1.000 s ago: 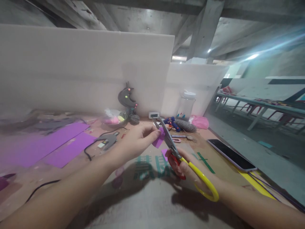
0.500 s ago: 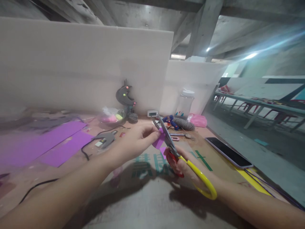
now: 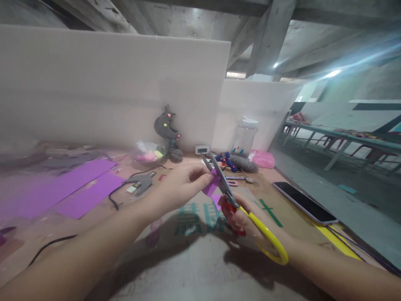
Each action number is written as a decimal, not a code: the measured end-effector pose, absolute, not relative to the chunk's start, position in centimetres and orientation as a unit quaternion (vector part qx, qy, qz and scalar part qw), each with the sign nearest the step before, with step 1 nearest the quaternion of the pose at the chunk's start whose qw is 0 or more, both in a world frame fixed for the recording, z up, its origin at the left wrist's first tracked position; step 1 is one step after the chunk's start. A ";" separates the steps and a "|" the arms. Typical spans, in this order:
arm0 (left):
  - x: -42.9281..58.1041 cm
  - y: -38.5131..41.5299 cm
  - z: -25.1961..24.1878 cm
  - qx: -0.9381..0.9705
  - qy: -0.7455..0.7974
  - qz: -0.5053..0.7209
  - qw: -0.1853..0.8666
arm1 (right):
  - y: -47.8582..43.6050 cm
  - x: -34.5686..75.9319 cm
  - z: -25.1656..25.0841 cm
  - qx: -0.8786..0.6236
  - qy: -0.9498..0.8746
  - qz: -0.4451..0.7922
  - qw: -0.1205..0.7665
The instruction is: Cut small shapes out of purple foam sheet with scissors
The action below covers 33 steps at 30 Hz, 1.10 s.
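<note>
My left hand (image 3: 181, 184) pinches a small purple foam piece (image 3: 210, 187) above the table. My right hand (image 3: 247, 219) grips scissors (image 3: 232, 200) with a red and a yellow handle loop; their grey blades point up and away and bite into the purple piece. A second small purple scrap (image 3: 216, 201) lies on the cardboard just under the blades.
Purple foam sheets (image 3: 62, 186) lie at the left. A grey glue gun (image 3: 140, 184) with a black cord sits mid-table. A phone (image 3: 305, 203) lies at the right edge. At the back wall stand a bowl (image 3: 150, 154), a dark moon ornament (image 3: 166, 125), a plastic jar (image 3: 247, 136) and a pink bag (image 3: 263, 159).
The blades have closed a little further on the purple piece. Both hands stay almost in place; the view has shifted slightly.
</note>
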<state>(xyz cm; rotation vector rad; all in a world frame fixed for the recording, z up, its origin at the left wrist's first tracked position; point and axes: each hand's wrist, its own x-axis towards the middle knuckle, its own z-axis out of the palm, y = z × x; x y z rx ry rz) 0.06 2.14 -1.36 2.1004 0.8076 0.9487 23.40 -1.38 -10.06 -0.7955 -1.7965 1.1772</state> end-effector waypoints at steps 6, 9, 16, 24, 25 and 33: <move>0.1 2.6 -1.9 0.802 0.348 0.344 0.343 | -2.2 22.6 -8.7 -0.311 -0.703 0.476 0.427; 0.2 2.7 -1.9 0.781 0.346 0.367 0.368 | -2.1 22.7 -8.9 -0.308 -0.704 0.475 0.429; 0.1 2.6 -1.8 0.767 0.334 0.390 0.385 | -1.9 23.0 -9.5 -0.314 -0.700 0.477 0.429; 0.0 2.7 -1.9 0.768 0.331 0.392 0.382 | -2.1 22.7 -8.9 -0.323 -0.692 0.484 0.427; 0.0 2.8 -1.9 0.769 0.330 0.393 0.382 | -2.1 22.7 -8.9 -0.325 -0.692 0.484 0.425; -0.2 3.0 -1.8 0.773 0.329 0.392 0.375 | -1.9 22.8 -9.4 -0.325 -0.691 0.489 0.421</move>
